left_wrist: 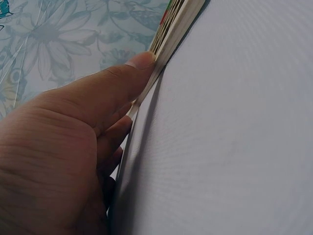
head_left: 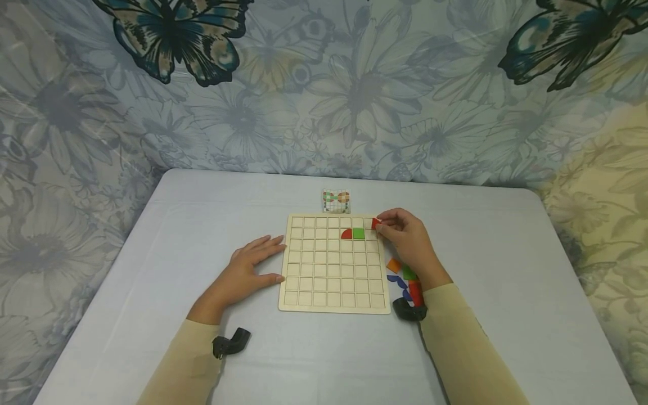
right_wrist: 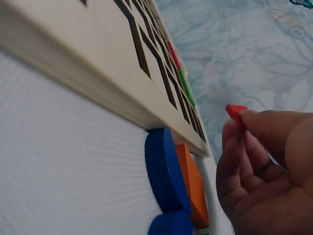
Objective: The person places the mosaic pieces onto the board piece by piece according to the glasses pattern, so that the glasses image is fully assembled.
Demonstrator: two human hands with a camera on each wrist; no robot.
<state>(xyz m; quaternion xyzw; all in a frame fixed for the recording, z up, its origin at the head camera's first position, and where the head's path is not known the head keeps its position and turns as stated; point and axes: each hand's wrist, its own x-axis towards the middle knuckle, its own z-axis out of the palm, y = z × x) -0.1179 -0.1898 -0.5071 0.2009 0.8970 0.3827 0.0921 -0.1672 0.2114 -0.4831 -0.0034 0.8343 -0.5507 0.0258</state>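
**Red piece pinched over the far corner of the grid board**

Floral cloth with big butterflies (head_left: 167, 39) hangs across the whole back of the room, and in front of it stands a pale grey table (head_left: 506, 270) with rounded corners. On the table lies a wooden grid board (head_left: 334, 262), flat, its square cells mostly bare.

Both arms come in from the near edge in beige sleeves (head_left: 466, 349). The left hand (head_left: 248, 273) lies flat on the table with fingers straight and spread, its fingertips and thumb pressed against the board's left edge; the left wrist view shows the thumb (left_wrist: 139, 61) butted right up to the wood.

The right hand (head_left: 410, 239) is at the board's far right corner, with its thumb and fingertips curled round a small red piece (head_left: 375, 223), pinching it. In the right wrist view the red piece (right_wrist: 235, 113) sticks out from the fingertips, raised clear of the board. Just to the left of the pinch, a green square (head_left: 359, 233) sits in a cell, with a red quarter-round piece (head_left: 346, 233) touching its left side.

Behind the pinch, under the wrist and off the board's right edge, lies a loose heap of coloured pieces (head_left: 402, 275): orange, blue, green and red. Beyond the board's far edge, left of the pinch, sits a small pattern card (head_left: 336, 201).
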